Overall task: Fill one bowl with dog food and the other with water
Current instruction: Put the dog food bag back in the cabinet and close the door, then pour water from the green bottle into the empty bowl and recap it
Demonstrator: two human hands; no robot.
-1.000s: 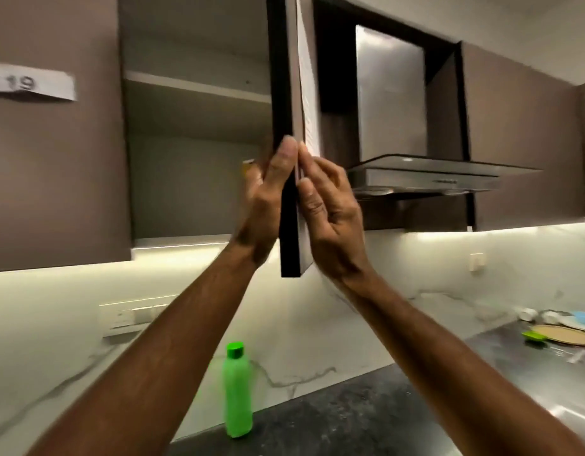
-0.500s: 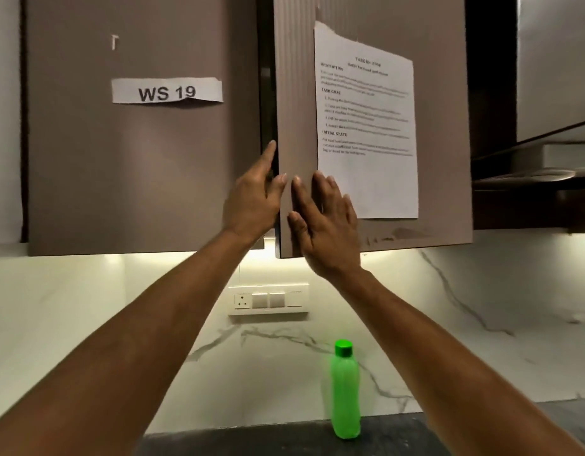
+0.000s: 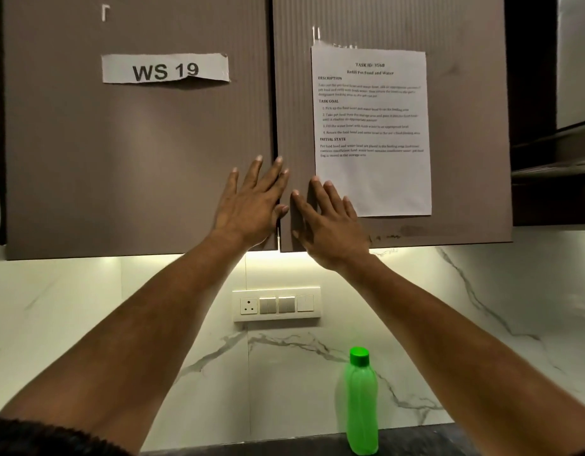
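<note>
1. Before you is a kitchen wall: two brown upper cabinet doors over a white marble backsplash, with a strip of dark counter at the bottom edge
2. A second ago the right-hand door stood wide open on an empty-looking shelf; half a second ago it was nearly home; now it sits flush beside the left-hand door, with only a thin seam between them
3. Your left hand lies flat across that seam, fingers spread and holding nothing; your right hand presses flat on the right-hand door, fingers likewise extended and empty
4. By my reading, this cupboard is finished with, so the search moves elsewhere
5. Neither bowl nor any dog food is in view; where they are, you cannot tell from here
6. Count: two doors, two hands, one green bottle upright on the counter, one switch plate, one "WS 19" label, one printed task sheet taped to the right-hand door
7. The bottle may serve for the water, though its contents cannot be seen
</note>
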